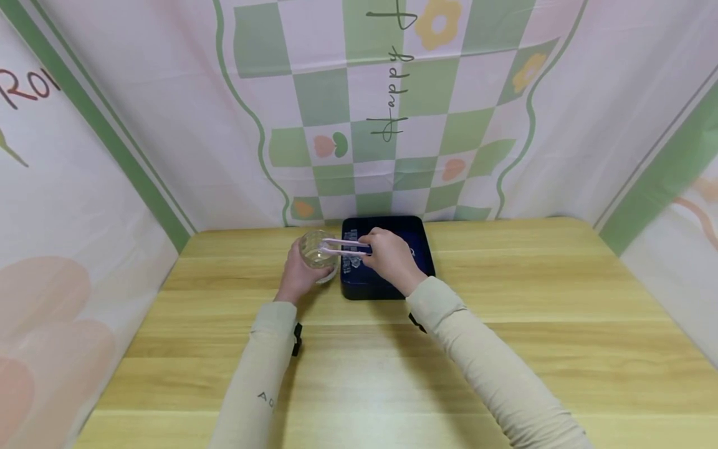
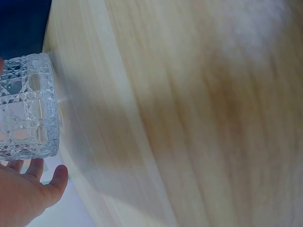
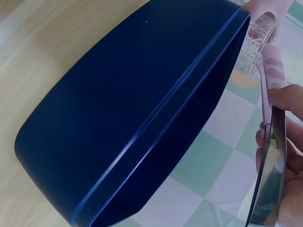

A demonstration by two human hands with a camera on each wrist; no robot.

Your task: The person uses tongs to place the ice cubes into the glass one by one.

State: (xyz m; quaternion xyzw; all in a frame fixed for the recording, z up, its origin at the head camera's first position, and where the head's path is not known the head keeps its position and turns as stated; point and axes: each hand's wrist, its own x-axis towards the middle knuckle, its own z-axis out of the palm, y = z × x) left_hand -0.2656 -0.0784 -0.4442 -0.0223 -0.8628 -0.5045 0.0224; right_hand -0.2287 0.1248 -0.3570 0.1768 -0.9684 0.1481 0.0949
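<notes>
Bench: wood-grained, backed by green-checked cloth.
Left fingers: curled round cut glass.
Right fingers: pinching tongs.
Tongs: probably light, springy; squeeze mid-arm; tips at glass mouth.
Glass: just left of tray; likely rigid, weighty, breakable; hold low, around faceted wall.
Clear pieces: inside tray; possibly slippery.

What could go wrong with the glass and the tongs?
The tongs in the right hand might knock the glass, because their tips are at its mouth. The glass could slip if the left hand loosens. The tray is close beside the glass, so they might bump.
</notes>
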